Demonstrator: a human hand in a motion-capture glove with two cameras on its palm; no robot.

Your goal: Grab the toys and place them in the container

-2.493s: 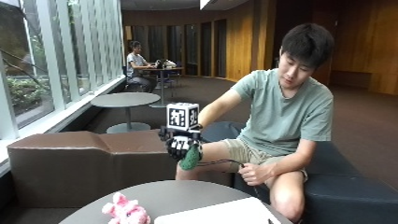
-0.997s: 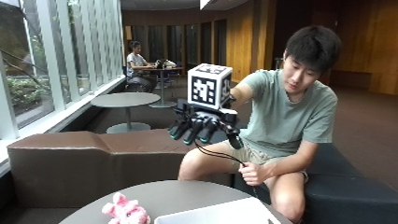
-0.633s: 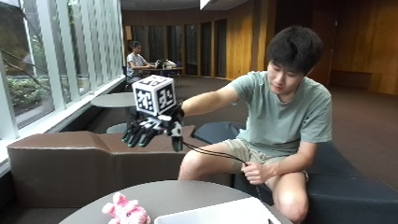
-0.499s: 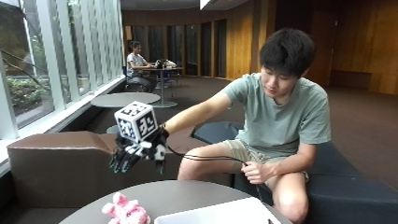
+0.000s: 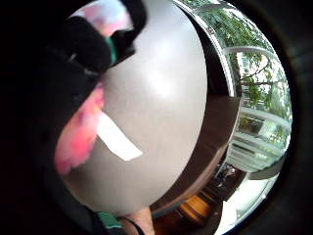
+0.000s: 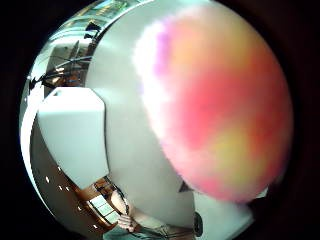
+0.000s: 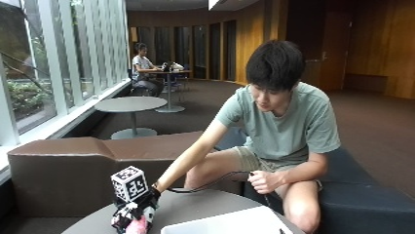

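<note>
Outside view: a person sits on a dark bench behind a round grey table (image 7: 195, 207) and leans forward, right arm stretched down to the table's near-left part. The gloved right hand (image 7: 137, 214) is down on the tabletop, at about 7 o'clock from the person's torso. A pink plush toy (image 7: 137, 226) shows just beneath the glove, at 6 o'clock of the hand, partly covered by the black fingers (image 7: 123, 220). The fingers look curled down over the toy; whether they actually close round it I cannot tell from this view. The toy sits on the table.

A white container (image 7: 227, 225) lies on the same table, at 3 o'clock from the hand, near it but apart. Only its upper edge and part of its inside show.

The bare left hand (image 7: 262, 181) rests near the person's knee and holds a thin dark cable, away from the table.

Thumb side palm view: the pink, yellow and white plush fills most of the field, so it is close against the palm. The grey tabletop and the white container (image 6: 72, 135) lie beside it.

Little finger side palm view: black glove fingers (image 5: 83, 46) curve over the pink plush (image 5: 78, 134), with the grey tabletop beyond. A white strip, possibly a tag, lies on the table (image 5: 117, 138) touching the toy's edge.
</note>
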